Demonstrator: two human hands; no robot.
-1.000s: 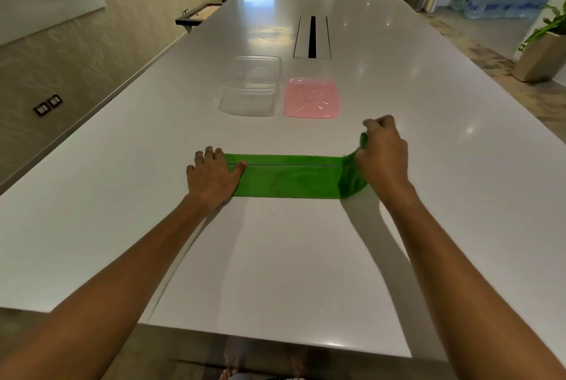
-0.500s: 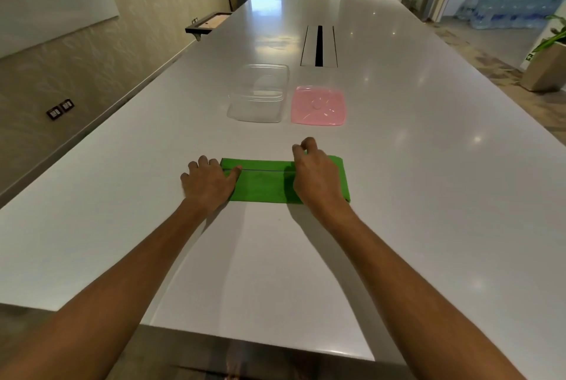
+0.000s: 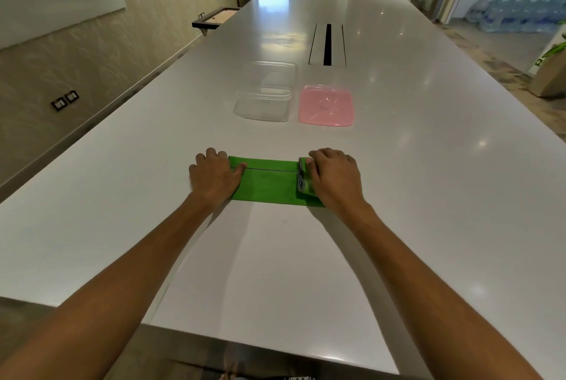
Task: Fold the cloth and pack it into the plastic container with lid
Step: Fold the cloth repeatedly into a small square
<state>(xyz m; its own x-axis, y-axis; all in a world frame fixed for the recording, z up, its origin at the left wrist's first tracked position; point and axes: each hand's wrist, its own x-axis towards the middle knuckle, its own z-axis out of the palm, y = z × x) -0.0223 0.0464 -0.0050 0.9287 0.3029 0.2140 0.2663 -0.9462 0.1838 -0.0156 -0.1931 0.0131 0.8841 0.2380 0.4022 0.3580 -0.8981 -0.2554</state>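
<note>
The long white glossy table (image 3: 398, 195) fills most of the view; its near edge runs across the bottom of the frame and its left edge lies alongside a beige wall, with broad bare surface to the left, right and front of the work area. A dark cable slot (image 3: 327, 45) is set into the tabletop beyond the task items. The clear rectangular plastic container (image 3: 266, 92) stands open and upright on the table, and the pink square plastic lid (image 3: 326, 105) lies flat just beside it on the right — the two are close together, and whether they touch cannot be told. Both are well apart from the green folded cloth strip (image 3: 268, 185), which lies flat nearer the person, its long edges roughly parallel to the near table edge, with a seam line running along its length. The left hand (image 3: 214, 175) rests palm down on the left end of the cloth, fingers fairly straight, thumb laid along the seam. The right hand (image 3: 333, 175) covers the right end, fingers curled round a raised, doubled-over edge of cloth — a grey border shows at that fold.
</note>
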